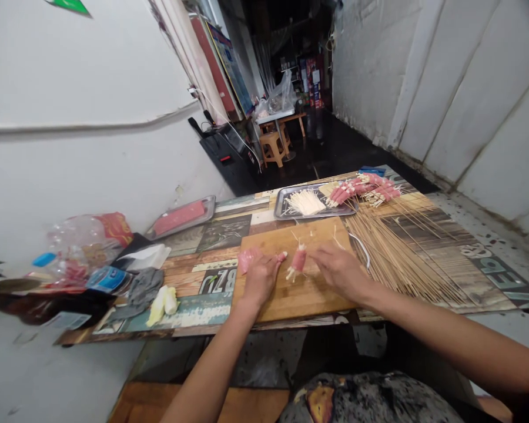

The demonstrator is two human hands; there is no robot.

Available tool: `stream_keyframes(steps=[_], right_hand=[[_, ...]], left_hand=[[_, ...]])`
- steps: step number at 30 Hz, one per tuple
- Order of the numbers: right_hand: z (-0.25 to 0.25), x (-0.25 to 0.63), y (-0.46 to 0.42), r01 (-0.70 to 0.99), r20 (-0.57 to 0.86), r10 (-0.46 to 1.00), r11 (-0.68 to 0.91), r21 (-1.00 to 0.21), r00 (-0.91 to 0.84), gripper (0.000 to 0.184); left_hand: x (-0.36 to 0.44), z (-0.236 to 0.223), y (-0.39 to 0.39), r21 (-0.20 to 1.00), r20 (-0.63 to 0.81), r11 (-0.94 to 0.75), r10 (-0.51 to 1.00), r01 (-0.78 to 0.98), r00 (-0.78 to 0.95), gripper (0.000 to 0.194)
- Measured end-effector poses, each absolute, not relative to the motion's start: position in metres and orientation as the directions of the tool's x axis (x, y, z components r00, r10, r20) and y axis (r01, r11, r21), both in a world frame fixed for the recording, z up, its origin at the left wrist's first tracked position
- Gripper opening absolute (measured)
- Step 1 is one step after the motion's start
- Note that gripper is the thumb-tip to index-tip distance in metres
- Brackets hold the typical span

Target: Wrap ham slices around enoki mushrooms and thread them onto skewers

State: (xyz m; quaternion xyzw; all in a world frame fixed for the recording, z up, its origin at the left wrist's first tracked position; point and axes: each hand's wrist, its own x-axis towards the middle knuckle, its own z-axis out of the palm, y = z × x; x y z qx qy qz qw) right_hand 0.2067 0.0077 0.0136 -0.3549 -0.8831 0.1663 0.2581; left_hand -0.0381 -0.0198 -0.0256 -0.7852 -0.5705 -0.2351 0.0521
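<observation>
Because a loose wrap would likely slip, best kept snug: meat roll (298, 258), centre of cutting board (308, 301); left hand (261, 279), eight o'clock, grip curled at a smaller roll (282, 257), closure unclear; right hand (340, 267), three o'clock, grip narrowed, contents unclear.

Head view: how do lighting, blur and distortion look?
Head view: wooden cutting board lit fairly evenly; head view: far passage largely dark; head view: meat-wrapped enoki roll slightly soft; head view: right end of tabletop seemingly stretched by the lens.
</observation>
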Motion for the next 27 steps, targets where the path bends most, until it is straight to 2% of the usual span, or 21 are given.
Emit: stream_keyframes(steps=[3, 6, 9, 13, 17, 22, 27], right_hand=[[0.006, 0.195, -0.007, 0.554, 0.208, 0.769, 0.593, -0.584, -0.605, 0.026], [-0.008, 0.190, -0.013, 0.656, 0.119, 0.800, 0.558, -0.508, -0.588, 0.028], [-0.016, 0.190, -0.014, 0.691, 0.129, 0.780, 0.608, -0.392, -0.613, 0.029], [-0.014, 0.192, -0.015, 0.699, 0.109, 0.761, 0.635, -0.329, -0.640, 0.028], [-0.013, 0.192, -0.013, 0.689, 0.083, 0.746, 0.647, -0.325, -0.661, 0.025], [-0.013, 0.194, -0.008, 0.641, 0.039, 0.688, 0.693, -0.330, -0.724, 0.023], [-0.013, 0.196, -0.008, 0.601, 0.087, 0.671, 0.708, -0.370, -0.736, 0.026]], left_hand=[[-0.037, -0.025, -0.019, 0.204, 0.427, -0.345, 0.873, 0.916, 0.234, 0.028], [-0.037, -0.025, -0.018, 0.156, 0.402, -0.323, 0.884, 0.933, 0.239, 0.030], [-0.037, -0.025, -0.016, 0.088, 0.356, -0.323, 0.894, 0.942, 0.273, 0.032], [-0.039, -0.023, -0.015, 0.055, 0.296, -0.332, 0.906, 0.942, 0.302, 0.034], [-0.039, -0.020, -0.015, -0.002, 0.246, -0.325, 0.917, 0.946, 0.315, 0.034], [-0.037, -0.018, -0.015, -0.001, 0.253, -0.316, 0.918, 0.949, 0.306, 0.034], [-0.037, -0.020, -0.013, 0.011, 0.276, -0.330, 0.908, 0.944, 0.314, 0.036]])
